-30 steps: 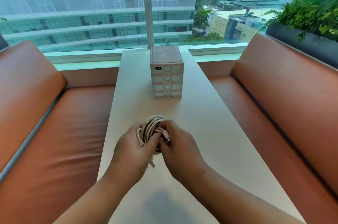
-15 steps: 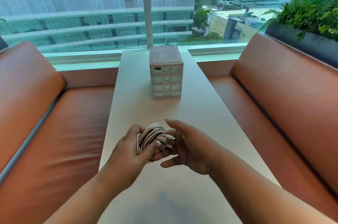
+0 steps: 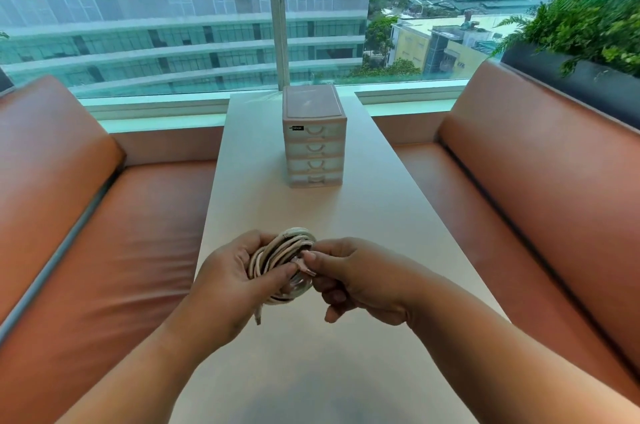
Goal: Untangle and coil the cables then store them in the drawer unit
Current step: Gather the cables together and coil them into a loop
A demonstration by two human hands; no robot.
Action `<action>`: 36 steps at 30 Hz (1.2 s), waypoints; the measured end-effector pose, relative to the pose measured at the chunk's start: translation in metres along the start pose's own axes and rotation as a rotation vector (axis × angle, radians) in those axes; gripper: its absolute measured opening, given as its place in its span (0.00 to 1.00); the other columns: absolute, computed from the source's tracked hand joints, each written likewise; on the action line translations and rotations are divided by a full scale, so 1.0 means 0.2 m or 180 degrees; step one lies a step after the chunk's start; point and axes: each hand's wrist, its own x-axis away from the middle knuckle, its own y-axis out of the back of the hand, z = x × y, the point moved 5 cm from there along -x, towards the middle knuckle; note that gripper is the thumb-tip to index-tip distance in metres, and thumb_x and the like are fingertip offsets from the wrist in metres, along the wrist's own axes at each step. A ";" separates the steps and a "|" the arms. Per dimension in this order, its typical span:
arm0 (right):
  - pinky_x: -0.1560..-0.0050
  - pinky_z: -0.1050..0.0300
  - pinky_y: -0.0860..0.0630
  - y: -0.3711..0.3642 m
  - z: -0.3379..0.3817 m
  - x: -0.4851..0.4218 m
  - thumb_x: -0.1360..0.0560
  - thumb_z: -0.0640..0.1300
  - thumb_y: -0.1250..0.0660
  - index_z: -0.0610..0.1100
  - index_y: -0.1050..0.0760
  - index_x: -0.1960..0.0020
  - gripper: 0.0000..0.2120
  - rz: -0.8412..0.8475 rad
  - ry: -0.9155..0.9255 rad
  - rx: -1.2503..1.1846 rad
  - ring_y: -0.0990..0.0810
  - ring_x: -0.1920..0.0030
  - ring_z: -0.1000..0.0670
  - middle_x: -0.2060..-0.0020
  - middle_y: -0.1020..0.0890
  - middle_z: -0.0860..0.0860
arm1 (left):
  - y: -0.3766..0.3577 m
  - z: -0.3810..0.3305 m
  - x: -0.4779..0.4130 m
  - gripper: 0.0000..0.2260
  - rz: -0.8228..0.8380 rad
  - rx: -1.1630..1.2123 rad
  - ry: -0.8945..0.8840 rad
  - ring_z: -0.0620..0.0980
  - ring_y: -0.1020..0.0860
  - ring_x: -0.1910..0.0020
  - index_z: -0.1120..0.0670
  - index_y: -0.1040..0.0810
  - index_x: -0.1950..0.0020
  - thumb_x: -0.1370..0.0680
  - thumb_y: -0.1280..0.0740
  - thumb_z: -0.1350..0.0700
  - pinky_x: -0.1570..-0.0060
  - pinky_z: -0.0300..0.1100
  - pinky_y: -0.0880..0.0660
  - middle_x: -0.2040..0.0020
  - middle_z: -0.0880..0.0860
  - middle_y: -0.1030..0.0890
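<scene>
A bundle of white cables point(image 3: 277, 257) wound into a rough coil hangs above the near part of the white table point(image 3: 398, 215). My left hand point(image 3: 228, 281) grips the coil from the left, thumb across the loops. My right hand point(image 3: 349, 278) pinches a cable end with its plug at the coil's right side. One loose cable end dangles below my left hand. The small drawer unit point(image 3: 313, 136), pale pink with several translucent drawers, all pushed in, stands farther back on the table's middle.
Orange padded benches point(image 3: 114, 233) flank the table on both sides. A large window runs behind the drawer unit. A planter with green leaves point(image 3: 585, 28) sits behind the right bench back.
My right hand opened and drew back from the coil half a second ago, then came back and now pinches a cable end. The left hand has kept hold of the coil throughout.
</scene>
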 end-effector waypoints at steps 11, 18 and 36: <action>0.53 0.53 0.23 0.00 -0.05 0.03 0.18 0.46 0.41 0.43 0.23 0.53 0.11 0.0236 0.0118 -0.0014 0.24 0.63 0.49 0.66 0.23 0.49 | 0.01 -0.02 0.04 0.08 0.0157 -0.1089 -0.0552 0.40 0.20 0.59 0.47 0.22 0.48 0.25 0.36 0.51 0.59 0.29 0.28 0.58 0.41 0.18; 0.50 0.52 0.27 0.00 -0.04 0.03 0.21 0.43 0.39 0.41 0.21 0.48 0.09 0.0702 -0.0583 0.0372 0.19 0.51 0.48 0.51 0.16 0.43 | -0.08 -0.05 0.08 0.06 0.0346 -0.1290 -0.0633 0.42 0.20 0.62 0.46 0.23 0.51 0.22 0.34 0.57 0.63 0.29 0.28 0.63 0.45 0.18; 0.69 0.64 0.36 0.01 0.09 0.15 0.19 0.56 0.45 0.48 0.35 0.65 0.20 0.0063 0.0129 0.3250 0.34 0.71 0.56 0.70 0.31 0.53 | -0.04 0.00 0.09 0.12 0.0904 -0.0466 -0.0216 0.49 0.20 0.58 0.46 0.20 0.49 0.29 0.31 0.45 0.57 0.40 0.23 0.56 0.54 0.17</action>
